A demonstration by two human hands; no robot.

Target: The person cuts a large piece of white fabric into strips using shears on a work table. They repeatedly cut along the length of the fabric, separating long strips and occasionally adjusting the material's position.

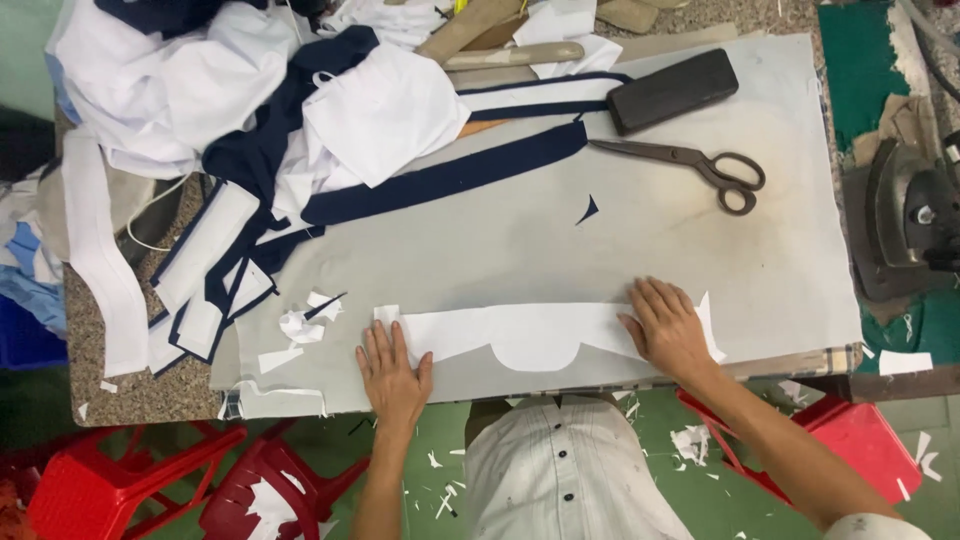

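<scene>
A long white cut fabric piece (530, 333) with a rounded tab on its lower edge lies flat near the front edge of the grey padded table (560, 240). My left hand (392, 372) presses flat on the piece's left end, fingers apart. My right hand (666, 328) lies flat on its right end, fingers spread. Neither hand grips anything.
Dark scissors (700, 165) and a black rectangular block (672, 90) lie at the back right. A heap of white and navy fabric (260, 110) covers the back left. White scraps (305, 325) lie left of my left hand. An iron (915, 215) sits at right. Red plastic stools (150, 475) stand below.
</scene>
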